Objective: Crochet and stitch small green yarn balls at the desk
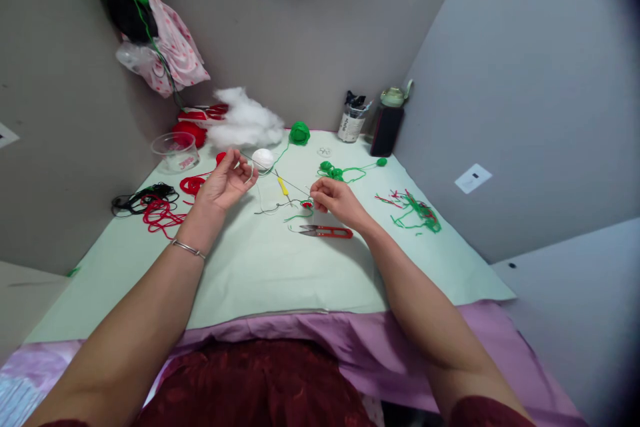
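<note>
My left hand [227,180] is raised over the left part of the table, thumb and forefinger pinched on a thin dark thread [293,184]. A loop of whitish yarn [251,173] hangs at its other fingers. The thread runs taut to my right hand [334,200], whose fingers are closed at a small red-and-green crocheted piece [307,204]; the fingers partly hide it. Between the hands lies a yellow-handled crochet hook [283,187]. Orange-red thread snips [327,231] rest just below my right hand. A white yarn ball [263,159] sits behind my left fingers.
Green yarn balls [299,133], white stuffing [247,120] and a clear tub [177,155] stand at the back. Red yarn [161,215] and black yarn [143,200] lie left; yarn scraps [417,213] lie right. A pen cup [351,125] and dark phone [387,130] stand back right.
</note>
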A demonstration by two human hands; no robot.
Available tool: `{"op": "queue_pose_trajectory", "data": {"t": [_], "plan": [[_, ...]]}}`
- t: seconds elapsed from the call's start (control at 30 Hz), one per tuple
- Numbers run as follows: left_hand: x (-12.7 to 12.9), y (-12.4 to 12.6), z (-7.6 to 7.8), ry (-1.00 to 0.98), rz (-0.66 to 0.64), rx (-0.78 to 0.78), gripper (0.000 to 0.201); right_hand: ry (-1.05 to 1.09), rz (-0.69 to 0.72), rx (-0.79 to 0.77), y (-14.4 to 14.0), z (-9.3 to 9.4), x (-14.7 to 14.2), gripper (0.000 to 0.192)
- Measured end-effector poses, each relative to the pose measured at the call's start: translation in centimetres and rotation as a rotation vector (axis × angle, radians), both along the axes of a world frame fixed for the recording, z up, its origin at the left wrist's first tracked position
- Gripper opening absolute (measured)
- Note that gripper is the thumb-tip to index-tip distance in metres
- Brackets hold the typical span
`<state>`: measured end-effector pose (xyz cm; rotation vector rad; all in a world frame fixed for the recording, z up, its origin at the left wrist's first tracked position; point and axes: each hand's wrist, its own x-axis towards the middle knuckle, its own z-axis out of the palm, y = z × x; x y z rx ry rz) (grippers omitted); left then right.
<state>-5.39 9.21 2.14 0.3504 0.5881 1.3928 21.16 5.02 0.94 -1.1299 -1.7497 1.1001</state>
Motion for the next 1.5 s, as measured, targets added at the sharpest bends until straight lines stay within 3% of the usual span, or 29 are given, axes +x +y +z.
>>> {"op": "queue_pose_trajectory", "data": {"t": [0.27,0.47,0.5,0.6,0.7,0.8,0.97,1.5], "plan": [[-0.4,0.5,-0.7,0.038,0.064,-0.048,0.012,0.001,0.16,-0.066,-1.6,0.4,-1.2,0.017],[1.0,0.2,-2.3,0.459,0.242,0.099,0.004,0.011,0.42,-0.211,-3.0,1.3,-2.1,0.023],[1.4,0.0,-2.7,0.564,0.279,0.157,0.004,0.051,0.473,-0.243,-3.1,1.5,-2.0,0.025],[2.2,-0.4,-3.7,1.118,0.36,0.524,0.009,0.233,0.535,-0.316,-3.0,2.1,-1.4,0.026],[2.7,-0.8,-4.5,1.452,0.246,0.834,0.016,0.457,0.416,-0.288,-2.3,2.4,0.0,0.025],[3.1,-1.1,-4.7,1.608,0.154,0.947,0.013,0.621,0.244,-0.235,-1.3,2.4,1.4,0.024],[3.4,-1.2,-4.6,1.566,0.148,0.883,0.005,0.736,0.077,-0.21,-0.1,2.3,2.3,0.025],[3.2,-1.2,-4.6,1.535,0.093,0.862,0.005,0.777,0.009,-0.224,0.2,2.4,2.4,0.025]]}}
